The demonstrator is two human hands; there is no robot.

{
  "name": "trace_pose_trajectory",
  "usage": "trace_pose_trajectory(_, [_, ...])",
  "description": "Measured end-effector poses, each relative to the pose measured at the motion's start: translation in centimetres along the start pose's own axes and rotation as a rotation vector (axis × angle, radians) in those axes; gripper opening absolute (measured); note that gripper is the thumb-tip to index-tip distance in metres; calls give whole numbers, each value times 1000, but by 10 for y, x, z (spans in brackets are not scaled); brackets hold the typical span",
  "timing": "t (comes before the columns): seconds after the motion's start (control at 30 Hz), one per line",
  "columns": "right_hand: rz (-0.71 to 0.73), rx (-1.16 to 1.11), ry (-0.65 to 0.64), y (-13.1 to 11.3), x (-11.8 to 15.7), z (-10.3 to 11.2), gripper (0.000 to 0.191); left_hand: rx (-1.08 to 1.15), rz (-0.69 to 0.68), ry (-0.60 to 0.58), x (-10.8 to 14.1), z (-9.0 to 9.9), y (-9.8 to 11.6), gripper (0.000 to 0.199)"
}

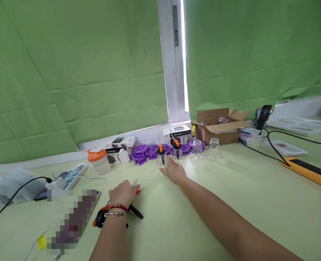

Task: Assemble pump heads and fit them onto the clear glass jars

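Left hand (123,194), grip closed on orange-and-black metal-rodded tool (99,218); right hand (176,172), grip part-open, touches clear glass jar (159,163), likely steadying it.

On the table (160,232), a flat panel (77,224) lies at the near left with a clamp tool (134,210) to its right, while a power strip (76,175), a lidded bottle (100,165) and printed boxes (119,154) stand beyond them. A row of glass vessels (197,156) runs along the middle, two upright tools (162,149) at its left pair, with plastic parts (141,153) behind and leftward, and an open carton (220,134) behind its right end. Right of the carton lie a small tub (250,136) and a long bar (309,172), the latter nearer.
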State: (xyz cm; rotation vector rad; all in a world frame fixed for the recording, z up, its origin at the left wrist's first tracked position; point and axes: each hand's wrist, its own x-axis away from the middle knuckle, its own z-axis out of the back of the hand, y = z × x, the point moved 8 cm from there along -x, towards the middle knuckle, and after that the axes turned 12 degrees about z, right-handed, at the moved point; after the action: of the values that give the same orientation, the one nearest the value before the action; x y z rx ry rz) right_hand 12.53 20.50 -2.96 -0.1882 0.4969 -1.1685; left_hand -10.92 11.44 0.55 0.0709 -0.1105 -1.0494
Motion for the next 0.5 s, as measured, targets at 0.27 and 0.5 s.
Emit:
trace_pose_trajectory(0.27, [-37,-49,20,4,-2,2,69,14,-1,-40,5,-5,3,42])
trace_pose_trajectory(0.5, [191,51,254,15,33,33,37,-30,-89,9,4,-10,14,23])
